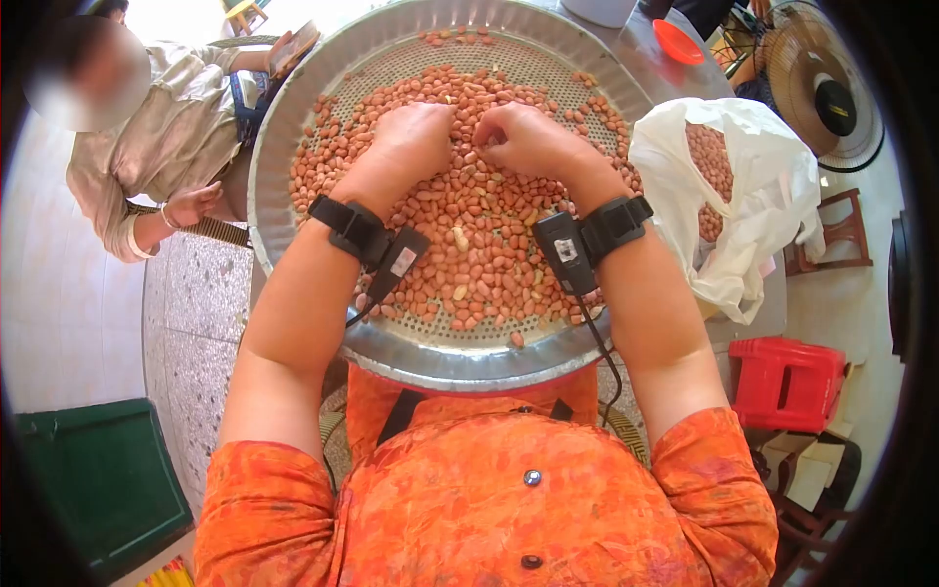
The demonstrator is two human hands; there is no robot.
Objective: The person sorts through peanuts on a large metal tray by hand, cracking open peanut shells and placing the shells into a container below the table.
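One white bag [758, 191] beside tray [272, 171], fan [834, 106] beyond

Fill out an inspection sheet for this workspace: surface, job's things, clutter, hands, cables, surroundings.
Surface: grey table, partly hidden by the round metal tray.
Job's things: shelled peanuts spread across the tray's perforated base, a few paler pieces among them.
Clutter: white plastic bag of peanuts, orange-red dish, right of the tray.
Hands: left hand and right hand at the peanuts; what each holds is unclear.
Cables: black cable from the right wrist's device, crossing the tray's rim; another at the left wrist.
Surroundings: another person at left; fan, upper right.
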